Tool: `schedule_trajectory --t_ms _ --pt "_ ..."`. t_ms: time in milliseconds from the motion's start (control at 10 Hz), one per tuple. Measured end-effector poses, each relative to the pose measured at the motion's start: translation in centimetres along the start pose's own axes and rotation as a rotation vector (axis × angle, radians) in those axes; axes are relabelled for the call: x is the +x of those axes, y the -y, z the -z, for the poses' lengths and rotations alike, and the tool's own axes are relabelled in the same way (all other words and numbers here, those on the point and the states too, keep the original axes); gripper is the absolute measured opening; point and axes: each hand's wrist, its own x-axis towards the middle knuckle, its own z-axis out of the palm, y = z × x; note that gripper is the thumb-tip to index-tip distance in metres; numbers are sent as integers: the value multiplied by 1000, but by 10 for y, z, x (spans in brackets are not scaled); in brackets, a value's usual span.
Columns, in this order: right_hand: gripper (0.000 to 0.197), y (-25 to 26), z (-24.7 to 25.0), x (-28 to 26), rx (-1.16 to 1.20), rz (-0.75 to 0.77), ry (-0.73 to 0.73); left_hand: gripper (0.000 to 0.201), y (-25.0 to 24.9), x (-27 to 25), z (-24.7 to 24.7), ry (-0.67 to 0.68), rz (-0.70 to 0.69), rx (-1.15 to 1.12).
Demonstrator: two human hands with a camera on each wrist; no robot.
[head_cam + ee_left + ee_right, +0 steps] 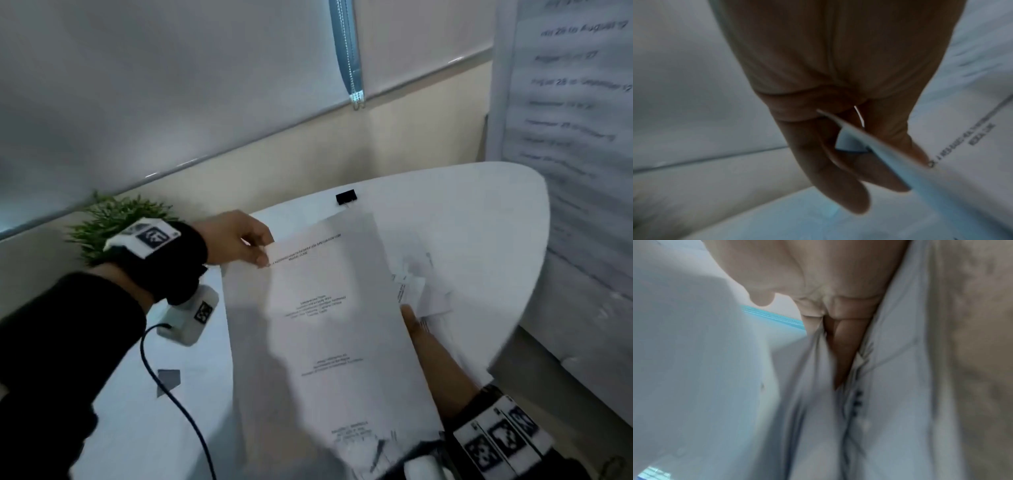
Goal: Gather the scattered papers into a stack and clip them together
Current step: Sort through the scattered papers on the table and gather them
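A stack of white printed papers point(329, 325) is held tilted above the white table point(479, 212). My left hand point(255, 248) pinches the stack's far left corner between thumb and fingers; the left wrist view shows the left hand point(906, 170) closed on the papers' point(962, 178) thin edge. My right hand point(428, 346) holds the stack's right side from beneath, one finger showing at the edge beside loose, uneven sheets point(421, 284). In the blurred right wrist view, the right hand point(840, 345) has fingers between the papers point(890, 402). A black binder clip point(346, 197) lies on the table beyond the stack.
A small green plant point(116, 219) stands at the table's far left. A grey scrap point(168, 378) lies on the near left of the table, with a black cable point(171, 404) across it. A printed notice point(575, 120) hangs on the right partition. The wall runs behind the table.
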Motion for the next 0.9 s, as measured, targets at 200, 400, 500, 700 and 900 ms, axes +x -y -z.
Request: schedule_trajectory --t_ms 200,400,500,700,900 --pt "44 20 -24 -16 368 81 95 29 9 7 -56 27 -16 -40" --pt "76 12 -23 -20 432 34 142 12 6 16 -60 -59 31 48" --pt "37 29 -34 -30 373 58 45 15 4 16 -62 -68 59 106" --pt "80 14 -15 -11 81 104 -57 43 -3 16 -75 -78 107 104" --pt "120 35 -5 -13 -162 372 -161 108 14 6 -96 -310 203 -405"
